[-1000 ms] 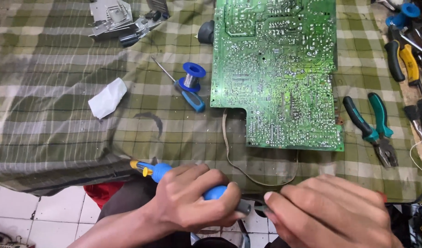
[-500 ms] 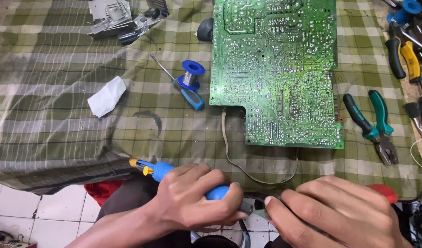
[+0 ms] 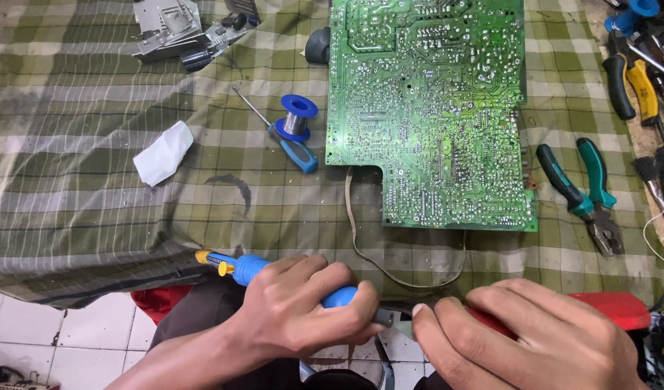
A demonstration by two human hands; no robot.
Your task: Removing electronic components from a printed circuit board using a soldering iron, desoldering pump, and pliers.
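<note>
While left hand point(image 3: 303, 310) fists tool point(image 3: 249, 269), right hand point(image 3: 520, 339) lies flat.

White tiled floor point(image 3: 28, 339) below

- An electronics repair workshop, improvised on a surface draped in green plaid cloth point(image 3: 93, 217).
- Beside the green circuit board point(image 3: 433, 108): solder spool point(image 3: 297, 115), screwdriver point(image 3: 292, 144), pliers point(image 3: 588, 195).

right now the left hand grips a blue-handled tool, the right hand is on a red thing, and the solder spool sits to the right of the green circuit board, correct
Not quite. The head view shows the solder spool to the left of the green circuit board, not right. The rest holds: the left hand grips the blue-handled tool, and the right hand rests on the red thing.
</note>
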